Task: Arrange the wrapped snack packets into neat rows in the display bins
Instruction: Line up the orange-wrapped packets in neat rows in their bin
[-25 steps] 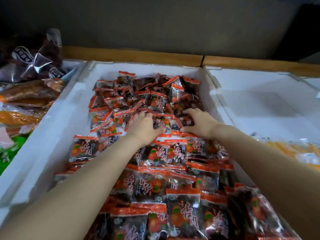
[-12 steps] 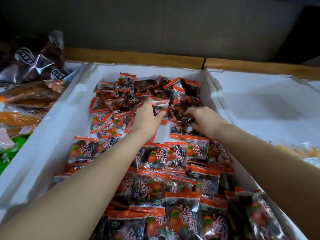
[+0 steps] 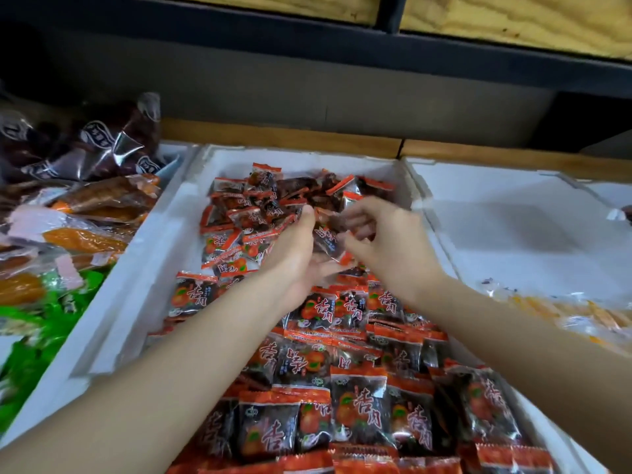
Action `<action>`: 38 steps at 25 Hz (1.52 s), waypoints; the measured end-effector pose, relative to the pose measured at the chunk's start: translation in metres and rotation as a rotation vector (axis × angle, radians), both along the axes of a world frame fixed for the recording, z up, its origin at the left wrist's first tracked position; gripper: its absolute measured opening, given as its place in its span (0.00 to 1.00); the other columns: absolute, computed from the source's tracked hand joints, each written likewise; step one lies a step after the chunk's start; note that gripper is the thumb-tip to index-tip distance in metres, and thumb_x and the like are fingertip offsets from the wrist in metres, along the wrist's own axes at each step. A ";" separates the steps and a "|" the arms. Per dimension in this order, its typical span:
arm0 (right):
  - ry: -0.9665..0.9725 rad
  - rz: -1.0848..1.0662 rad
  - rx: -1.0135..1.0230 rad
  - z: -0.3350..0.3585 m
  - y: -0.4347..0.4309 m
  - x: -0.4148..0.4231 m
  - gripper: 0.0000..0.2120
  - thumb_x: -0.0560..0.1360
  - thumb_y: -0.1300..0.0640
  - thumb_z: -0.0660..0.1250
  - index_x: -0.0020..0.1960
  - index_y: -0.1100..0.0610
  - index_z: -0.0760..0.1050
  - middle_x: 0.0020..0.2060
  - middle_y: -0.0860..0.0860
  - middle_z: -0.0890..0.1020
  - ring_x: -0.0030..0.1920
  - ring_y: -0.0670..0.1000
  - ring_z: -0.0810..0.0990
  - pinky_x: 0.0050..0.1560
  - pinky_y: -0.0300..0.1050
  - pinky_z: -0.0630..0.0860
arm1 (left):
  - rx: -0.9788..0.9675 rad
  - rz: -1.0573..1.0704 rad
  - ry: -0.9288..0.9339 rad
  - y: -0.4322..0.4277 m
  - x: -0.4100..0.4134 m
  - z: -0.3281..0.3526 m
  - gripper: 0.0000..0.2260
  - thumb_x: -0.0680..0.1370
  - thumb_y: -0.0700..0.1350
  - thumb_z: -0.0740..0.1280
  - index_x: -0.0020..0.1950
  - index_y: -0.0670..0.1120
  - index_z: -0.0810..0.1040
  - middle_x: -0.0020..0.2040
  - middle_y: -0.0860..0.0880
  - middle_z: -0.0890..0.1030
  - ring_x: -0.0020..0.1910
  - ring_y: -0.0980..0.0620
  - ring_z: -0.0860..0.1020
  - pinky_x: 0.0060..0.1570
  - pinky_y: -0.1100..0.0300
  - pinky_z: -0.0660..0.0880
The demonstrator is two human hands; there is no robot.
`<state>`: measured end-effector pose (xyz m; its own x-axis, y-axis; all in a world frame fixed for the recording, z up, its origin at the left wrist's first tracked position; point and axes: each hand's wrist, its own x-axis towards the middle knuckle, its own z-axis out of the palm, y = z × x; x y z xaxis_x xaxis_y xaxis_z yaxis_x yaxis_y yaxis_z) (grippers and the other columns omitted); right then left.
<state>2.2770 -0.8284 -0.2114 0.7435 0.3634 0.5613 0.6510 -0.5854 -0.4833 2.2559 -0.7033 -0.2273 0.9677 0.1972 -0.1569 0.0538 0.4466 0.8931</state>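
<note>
both grips are up over the middle of the white foam bin (image 3: 164, 241), meeting on one held packet (image 3: 326, 239). left grip (image 3: 294, 248) cups it from below, thumb up along its left edge. right grip (image 3: 383, 237) has curled fingers pinching its right side. neither is spread wide, and blur hides the exact finger contact.

held packet: dark film with orange sealed ends, long axis tilted and running roughly away from the camera. its white print is too smeared to read.

nearer than the wrists, the rowed packets (image 3: 355, 408) lie flat and overlapping, long axis toward the far wall, orange seal on the far end. the red print reads 杏肉 with an orange fruit picture.

beyond the grips the loose pile (image 3: 273, 196) points every way, some packets on edge.

left of the left grip, bare foam shows between the packets and the bin wall. right of the right grip is the neighbour bin (image 3: 513, 217), its floor mostly bare white with yellow packets (image 3: 581, 316) in the near part. far left are orange-brown wrapped snacks (image 3: 102, 203) and dark purple packs (image 3: 89, 145).
</note>
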 end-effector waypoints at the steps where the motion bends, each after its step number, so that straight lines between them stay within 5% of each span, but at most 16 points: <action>1: 0.012 0.071 -0.034 -0.002 0.002 -0.009 0.13 0.70 0.61 0.72 0.53 0.52 0.79 0.44 0.45 0.81 0.42 0.41 0.77 0.48 0.37 0.75 | -0.033 -0.033 -0.015 0.000 -0.007 0.003 0.14 0.82 0.51 0.59 0.55 0.42 0.76 0.47 0.44 0.82 0.41 0.49 0.82 0.40 0.52 0.81; 4: 0.013 0.277 -0.125 -0.006 0.008 -0.023 0.11 0.70 0.62 0.72 0.52 0.55 0.80 0.45 0.43 0.81 0.48 0.39 0.74 0.52 0.30 0.70 | 0.067 0.014 -0.080 0.015 -0.017 -0.004 0.06 0.78 0.44 0.67 0.53 0.44 0.78 0.42 0.47 0.82 0.36 0.53 0.81 0.28 0.61 0.76; 9: 0.079 0.186 0.029 -0.016 0.020 0.001 0.09 0.76 0.64 0.63 0.49 0.51 0.77 0.45 0.44 0.80 0.46 0.39 0.77 0.46 0.24 0.68 | 0.159 0.248 -0.102 0.060 -0.020 -0.016 0.19 0.76 0.41 0.70 0.66 0.45 0.71 0.58 0.44 0.81 0.47 0.47 0.83 0.45 0.48 0.82; 13: 0.214 0.053 -0.270 -0.044 0.037 0.042 0.15 0.79 0.60 0.61 0.65 0.57 0.70 0.60 0.53 0.76 0.58 0.50 0.75 0.53 0.34 0.67 | 0.289 0.380 -0.144 0.084 -0.030 -0.022 0.12 0.78 0.43 0.68 0.60 0.51 0.72 0.55 0.53 0.80 0.54 0.52 0.80 0.50 0.52 0.80; 19: 0.334 0.085 -0.605 -0.061 0.070 0.074 0.31 0.71 0.49 0.71 0.71 0.50 0.65 0.63 0.54 0.74 0.66 0.54 0.66 0.66 0.49 0.66 | 0.300 0.403 -0.160 0.091 -0.030 -0.026 0.08 0.77 0.44 0.69 0.51 0.55 0.74 0.52 0.55 0.81 0.54 0.52 0.81 0.51 0.52 0.80; 23: 0.371 0.077 -0.723 -0.061 0.085 0.088 0.34 0.69 0.50 0.73 0.72 0.52 0.64 0.64 0.54 0.74 0.67 0.56 0.67 0.67 0.52 0.67 | 0.426 0.407 -0.158 0.089 -0.031 -0.029 0.24 0.72 0.54 0.71 0.66 0.53 0.70 0.62 0.54 0.78 0.62 0.51 0.76 0.63 0.45 0.72; 28: 0.318 0.002 -0.883 -0.055 0.099 0.082 0.27 0.71 0.51 0.72 0.67 0.57 0.68 0.59 0.56 0.74 0.63 0.57 0.68 0.61 0.52 0.70 | 0.455 0.402 -0.189 0.084 -0.038 -0.023 0.37 0.63 0.61 0.69 0.70 0.51 0.66 0.67 0.51 0.75 0.66 0.49 0.74 0.64 0.43 0.72; 32: 0.318 0.015 -0.463 -0.048 0.094 0.071 0.18 0.71 0.52 0.72 0.56 0.59 0.72 0.48 0.52 0.79 0.47 0.53 0.78 0.48 0.49 0.77 | 0.411 0.400 -0.174 0.088 -0.044 -0.019 0.33 0.69 0.58 0.72 0.70 0.51 0.66 0.67 0.51 0.75 0.66 0.48 0.73 0.64 0.42 0.72; 35: 0.302 -0.034 -0.031 -0.033 0.080 0.051 0.14 0.73 0.50 0.71 0.52 0.57 0.72 0.39 0.47 0.77 0.39 0.49 0.76 0.38 0.41 0.72 | 0.425 0.366 -0.164 0.087 -0.047 -0.023 0.25 0.72 0.53 0.72 0.67 0.53 0.69 0.63 0.54 0.78 0.62 0.50 0.76 0.63 0.43 0.72; 38: 0.332 -0.003 0.155 -0.017 0.050 0.028 0.12 0.73 0.50 0.70 0.46 0.60 0.77 0.30 0.48 0.75 0.30 0.46 0.71 0.33 0.41 0.67 | 0.488 0.295 -0.163 0.082 -0.050 -0.028 0.20 0.74 0.51 0.72 0.63 0.56 0.71 0.59 0.57 0.78 0.60 0.54 0.76 0.63 0.45 0.72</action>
